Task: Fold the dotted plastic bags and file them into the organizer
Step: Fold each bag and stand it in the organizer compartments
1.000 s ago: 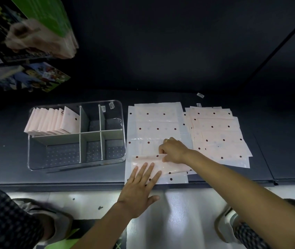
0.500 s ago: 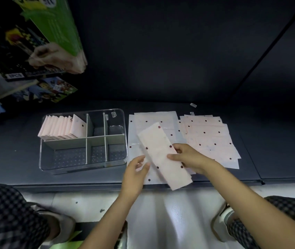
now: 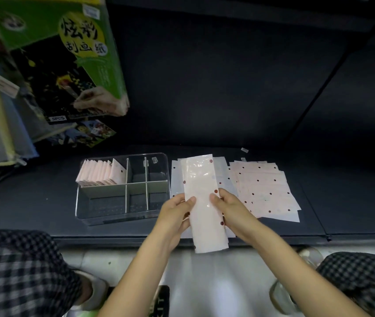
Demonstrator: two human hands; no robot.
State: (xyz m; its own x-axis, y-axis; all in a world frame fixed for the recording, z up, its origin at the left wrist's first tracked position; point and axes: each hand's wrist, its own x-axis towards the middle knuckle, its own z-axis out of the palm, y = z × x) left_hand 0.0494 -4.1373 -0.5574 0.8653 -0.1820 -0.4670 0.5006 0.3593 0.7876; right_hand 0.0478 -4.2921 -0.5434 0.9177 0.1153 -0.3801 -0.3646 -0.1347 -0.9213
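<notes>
Head view: left hand (image 3: pixel 174 210) and right hand (image 3: pixel 230 208) pinched a narrow folded pink dotted plastic bag (image 3: pixel 202 202) upright between their fingers.

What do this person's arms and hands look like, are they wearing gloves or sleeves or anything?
No gloves: the left hand and right hand are bare, and no rings, watch or bracelet show. Both forearms are bare as far as the frame's edge, so no sleeve is visible. Lower down, the legs wear dark-and-light checked fabric, and light-coloured shoes show near the floor.
</notes>
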